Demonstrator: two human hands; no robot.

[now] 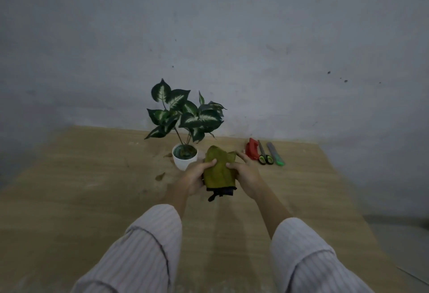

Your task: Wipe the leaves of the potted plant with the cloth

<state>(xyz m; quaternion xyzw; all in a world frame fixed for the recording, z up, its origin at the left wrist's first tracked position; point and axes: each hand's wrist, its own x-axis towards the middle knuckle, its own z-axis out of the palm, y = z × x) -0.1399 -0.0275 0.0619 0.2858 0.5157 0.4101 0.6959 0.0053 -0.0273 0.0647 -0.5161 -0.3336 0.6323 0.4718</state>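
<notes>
Both hands grasp the cloth [219, 169] above the bench [92, 188]. The left hand [192, 177] has its grip closed on the cloth's left edge, thumb lying across the top face near the upper end. The right hand [246, 174] has its grip closed on the right edge, thumb pressed onto the top face and fingers reaching along the cloth's upper right corner. The cloth is olive-yellow, bunched lengthwise between the two hands, with a dark hem and a short dark tag hanging from its near end. Both forearms extend from pale striped sleeves [144, 251] at the bottom of the view. The plant [185, 111] stands just beyond and left of the cloth, in a small white pot [183, 162] that sits upright on the bench; the left hand's fingers are close to the pot's near right side, and contact cannot be confirmed. The leaves are dark green with white centres and spread above the pot, clear of the cloth. Two brown leaf scraps [160, 176] lie on the bench left of the pot. Right of the hands, near the bench's far edge, lie a red tool [251, 149], scissors [264, 154] with green handles, and a grey knife [275, 154] with a green end, side by side. A grey wall [232, 37] rises behind the bench.
</notes>
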